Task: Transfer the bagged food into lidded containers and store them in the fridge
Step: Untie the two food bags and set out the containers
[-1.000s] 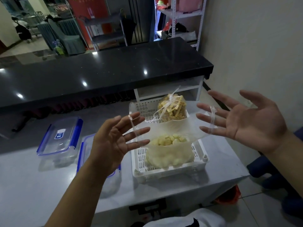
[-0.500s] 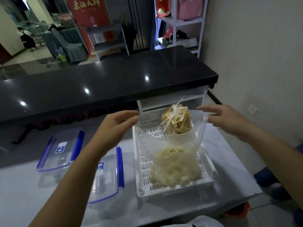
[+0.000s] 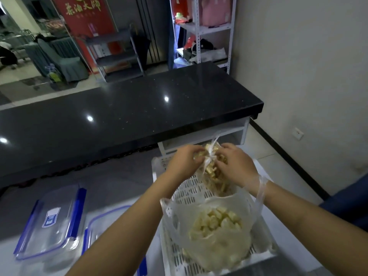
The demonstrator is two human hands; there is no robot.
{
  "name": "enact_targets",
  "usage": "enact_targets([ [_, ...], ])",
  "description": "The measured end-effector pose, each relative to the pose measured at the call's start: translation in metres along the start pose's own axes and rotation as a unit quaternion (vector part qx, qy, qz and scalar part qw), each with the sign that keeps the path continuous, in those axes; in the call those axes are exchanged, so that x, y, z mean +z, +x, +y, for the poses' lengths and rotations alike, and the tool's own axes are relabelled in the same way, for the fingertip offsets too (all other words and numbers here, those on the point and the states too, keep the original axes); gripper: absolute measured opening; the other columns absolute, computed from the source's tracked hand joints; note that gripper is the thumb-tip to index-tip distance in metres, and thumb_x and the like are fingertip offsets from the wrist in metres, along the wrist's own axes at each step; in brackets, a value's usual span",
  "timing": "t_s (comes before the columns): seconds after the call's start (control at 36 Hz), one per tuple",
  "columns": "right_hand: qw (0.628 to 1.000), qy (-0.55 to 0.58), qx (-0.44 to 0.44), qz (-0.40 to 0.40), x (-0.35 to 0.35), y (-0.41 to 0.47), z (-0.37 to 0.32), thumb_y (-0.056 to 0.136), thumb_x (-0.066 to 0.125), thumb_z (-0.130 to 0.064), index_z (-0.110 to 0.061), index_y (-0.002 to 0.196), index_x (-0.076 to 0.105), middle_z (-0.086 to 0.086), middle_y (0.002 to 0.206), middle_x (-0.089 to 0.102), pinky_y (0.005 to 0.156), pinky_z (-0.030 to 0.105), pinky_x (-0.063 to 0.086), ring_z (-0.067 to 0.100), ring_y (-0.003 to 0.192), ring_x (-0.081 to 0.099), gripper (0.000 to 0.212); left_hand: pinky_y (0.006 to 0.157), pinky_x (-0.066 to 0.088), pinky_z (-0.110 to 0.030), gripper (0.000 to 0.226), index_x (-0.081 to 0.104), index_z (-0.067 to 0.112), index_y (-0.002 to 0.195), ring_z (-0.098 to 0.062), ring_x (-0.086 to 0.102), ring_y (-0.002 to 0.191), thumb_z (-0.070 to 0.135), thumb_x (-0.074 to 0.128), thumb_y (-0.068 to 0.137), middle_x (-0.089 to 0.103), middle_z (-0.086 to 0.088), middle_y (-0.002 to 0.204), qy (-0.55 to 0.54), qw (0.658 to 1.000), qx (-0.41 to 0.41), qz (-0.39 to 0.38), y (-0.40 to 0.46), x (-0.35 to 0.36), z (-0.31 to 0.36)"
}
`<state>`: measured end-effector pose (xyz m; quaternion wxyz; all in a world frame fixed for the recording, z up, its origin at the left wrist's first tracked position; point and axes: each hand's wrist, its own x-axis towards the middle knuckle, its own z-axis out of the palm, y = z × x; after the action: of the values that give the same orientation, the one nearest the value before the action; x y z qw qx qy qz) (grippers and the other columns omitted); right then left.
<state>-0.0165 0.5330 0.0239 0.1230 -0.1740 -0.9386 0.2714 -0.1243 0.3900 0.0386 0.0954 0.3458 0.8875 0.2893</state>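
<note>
A white slotted basket (image 3: 194, 193) on the pale table holds two food bags. The near bag (image 3: 215, 226) is open and holds pale yellow chunks; one of its handles loops round my right wrist. The far bag (image 3: 214, 172), full of golden-brown sticks, is tied with a knot at its top. My left hand (image 3: 184, 162) and my right hand (image 3: 236, 165) grip that bag on either side of the knot, fingers curled into the plastic. Two clear containers with blue-clip lids lie left of the basket: one (image 3: 52, 222) farther left, one (image 3: 103, 228) partly behind my left forearm.
A long black counter (image 3: 119, 114) runs behind the table. A white wall with a socket (image 3: 298, 133) stands to the right, a white metal shelf (image 3: 201, 26) at the back. Something dark blue (image 3: 350, 206) sits at the right edge.
Both hands have let go of the pale-chunk bag's handles and reached forward to the tied brown bag. The open bag has settled into the basket.
</note>
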Motion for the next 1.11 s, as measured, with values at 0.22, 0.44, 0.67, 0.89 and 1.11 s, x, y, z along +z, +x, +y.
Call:
enact_targets([
  [0.22,0.998,0.049,0.030,0.006,0.004,0.008,0.006,0.091,0.067,-0.027,-0.022,0.112,0.075,-0.007,0.135,0.059,0.090,0.023,0.040,0.016,0.113,0.059,0.023,0.085,0.043,-0.027,0.013,0.078,0.021,0.095,-0.009,0.056,0.108,0.032,0.071,0.091,0.060,0.008,0.127,0.028,0.999,0.021,0.008,0.019,0.016,-0.007],
  [0.44,0.994,0.107,-0.024,0.015,-0.012,0.010,0.005,0.093,0.066,-0.016,-0.012,0.113,0.074,-0.002,0.124,0.057,0.094,0.027,0.045,0.016,0.108,0.057,0.022,0.098,0.035,-0.021,0.013,0.075,0.017,0.096,-0.006,0.047,0.122,0.028,0.068,0.095,0.043,0.006,0.142,-0.021,0.997,0.034,0.069,-0.001,0.000,-0.012],
  [0.67,0.986,0.134,-0.097,0.005,-0.014,-0.007,0.015,0.090,0.070,-0.011,-0.009,0.106,0.075,0.003,0.119,0.054,0.089,0.031,0.056,0.018,0.100,0.063,0.018,0.087,0.037,0.001,0.011,0.068,0.029,0.086,0.000,0.051,0.109,0.021,0.075,0.090,0.045,0.012,0.123,-0.110,0.977,0.029,0.183,-0.060,0.001,-0.026],
  [0.89,0.990,0.116,-0.070,-0.028,0.007,-0.021,0.031,0.088,0.073,-0.015,-0.014,0.107,0.076,0.004,0.121,0.059,0.091,0.033,0.051,0.018,0.105,0.061,0.019,0.084,0.038,-0.004,0.004,0.076,0.016,0.094,-0.009,0.060,0.101,0.018,0.075,0.090,0.062,0.007,0.107,-0.081,0.986,-0.024,0.144,-0.078,0.007,-0.047],
  [1.11,0.992,0.058,-0.057,-0.095,0.005,0.002,0.020,0.091,0.068,-0.029,-0.021,0.112,0.073,-0.008,0.127,0.052,0.083,0.018,0.043,0.012,0.100,0.058,0.023,0.095,0.048,-0.029,0.035,0.065,0.027,0.129,-0.011,0.060,0.112,0.027,0.068,0.093,0.067,0.006,0.122,-0.024,0.997,0.057,0.053,-0.048,-0.003,-0.012],
])
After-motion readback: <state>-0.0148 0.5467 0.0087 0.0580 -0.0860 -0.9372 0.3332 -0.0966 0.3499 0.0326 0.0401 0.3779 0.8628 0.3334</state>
